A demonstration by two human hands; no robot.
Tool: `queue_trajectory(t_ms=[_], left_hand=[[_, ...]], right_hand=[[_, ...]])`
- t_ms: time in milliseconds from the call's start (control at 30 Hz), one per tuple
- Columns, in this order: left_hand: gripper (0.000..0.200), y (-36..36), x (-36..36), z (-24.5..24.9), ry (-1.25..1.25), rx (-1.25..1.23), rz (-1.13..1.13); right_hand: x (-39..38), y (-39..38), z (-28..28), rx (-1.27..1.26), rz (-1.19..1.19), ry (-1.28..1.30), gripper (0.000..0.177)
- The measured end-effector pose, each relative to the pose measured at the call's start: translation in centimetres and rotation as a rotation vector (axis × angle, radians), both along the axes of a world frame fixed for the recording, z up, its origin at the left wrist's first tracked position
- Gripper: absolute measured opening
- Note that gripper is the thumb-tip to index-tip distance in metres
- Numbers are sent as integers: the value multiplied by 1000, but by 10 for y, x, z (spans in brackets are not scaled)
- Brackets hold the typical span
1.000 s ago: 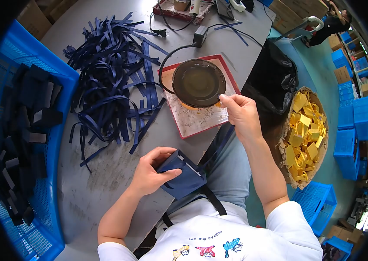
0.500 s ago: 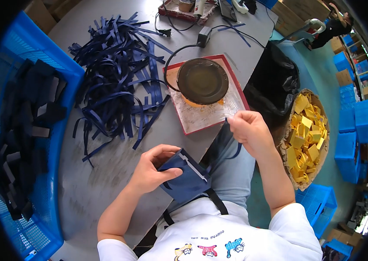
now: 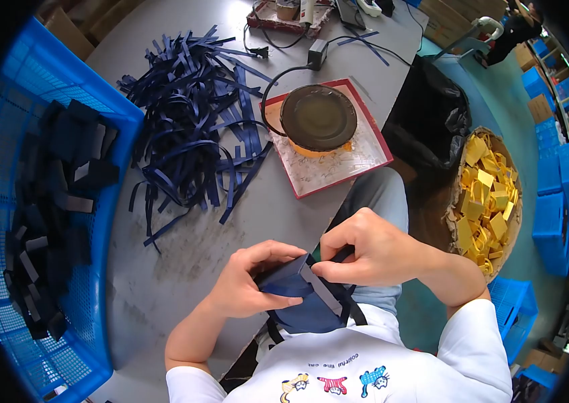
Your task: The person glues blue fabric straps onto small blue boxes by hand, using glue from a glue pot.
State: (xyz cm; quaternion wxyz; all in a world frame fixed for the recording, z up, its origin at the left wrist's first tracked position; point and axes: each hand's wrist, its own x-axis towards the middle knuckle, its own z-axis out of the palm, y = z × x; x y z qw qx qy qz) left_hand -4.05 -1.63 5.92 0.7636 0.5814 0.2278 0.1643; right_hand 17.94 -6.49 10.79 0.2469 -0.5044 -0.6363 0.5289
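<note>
My left hand [image 3: 240,282] is wrapped round a small navy box [image 3: 284,277], thumb on the near face and fingers over the far side. The box is tilted in front of my shirt, and a pale strip [image 3: 324,293] shows along its edge. At the box's far right corner, my right hand [image 3: 368,252] pinches a dark navy ribbon [image 3: 343,255]. Its fingertips are against or very close to the box; the ribbon's end is hidden. Past my hands, a round pan of brownish liquid [image 3: 318,117] stands on a red-rimmed tray [image 3: 298,180].
A heap of navy ribbons [image 3: 183,114] lies on the grey table [image 3: 183,269]. Left stands a blue crate [image 3: 99,269] of dark boxes. A black bag [image 3: 429,111] and a carton of yellow pieces [image 3: 489,195] are on the right. A cable [image 3: 267,97] runs by the pan.
My right hand has come down from beside the tray to the box, bringing the ribbon with it. My left hand has shifted slightly right, with the box turned in its grip.
</note>
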Motion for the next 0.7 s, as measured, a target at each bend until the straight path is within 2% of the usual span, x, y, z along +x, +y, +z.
queue_trajectory(t_ms=[333,433,500,600,667,700], left_hand=[[54,-2,0,1,-11,36,10],[55,-4,1,0,-9,47,22],[55,-4,2,1,-5,182,22],[54,-5,3,-8,4,103,61],[54,-2,3,-13,-29,46,49],[54,0,2,-14,-60,-13,37]], right_hand=[[-6,-3,-2,101,-21,-86,17],[-8,-5,-2,180,-30,-179,16],[-9,-5,-2,220,-45,-250,16],[-8,-4,-3,191,-53,-362,13],[0,2,-5,225,-51,-164,15],[7,6,-9,201,-69,13,25]])
